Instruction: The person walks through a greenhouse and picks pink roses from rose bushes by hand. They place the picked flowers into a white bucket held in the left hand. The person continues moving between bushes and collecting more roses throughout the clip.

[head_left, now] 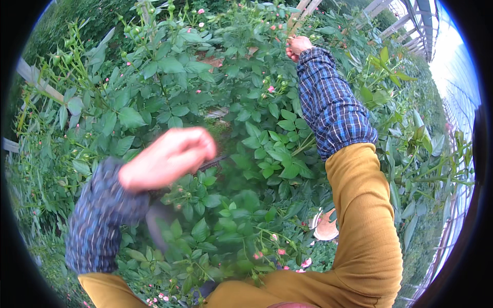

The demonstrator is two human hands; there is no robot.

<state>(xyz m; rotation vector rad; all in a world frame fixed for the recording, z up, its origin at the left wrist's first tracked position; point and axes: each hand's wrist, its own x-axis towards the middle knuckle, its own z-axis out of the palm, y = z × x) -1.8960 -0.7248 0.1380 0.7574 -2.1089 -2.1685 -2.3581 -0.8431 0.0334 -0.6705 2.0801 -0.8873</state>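
My right hand [298, 47] reaches far out among the rose bushes [287, 123], beside a wooden stake [303, 15]. Its fingers are closed together at the upper shoots; leaves and distance hide what they grip. Nearer, at left of centre, my left hand [172, 156] is blurred by motion above the foliage. Its fingers look curled inward, and no object shows in them. Blue checked sleeve covers [334, 97] wrap both forearms over mustard-yellow sleeves. Small pink blooms [271, 89] and green buds [57, 59] dot the stems around my hands.
Dense leafy stems surround me on both sides. A wooden rail [43, 84] crosses the plants at left. At right, a pale greenhouse frame and sheeting [459, 77] rise beyond the row. A reddish-brown round object [326, 226] lies low beside my right arm.
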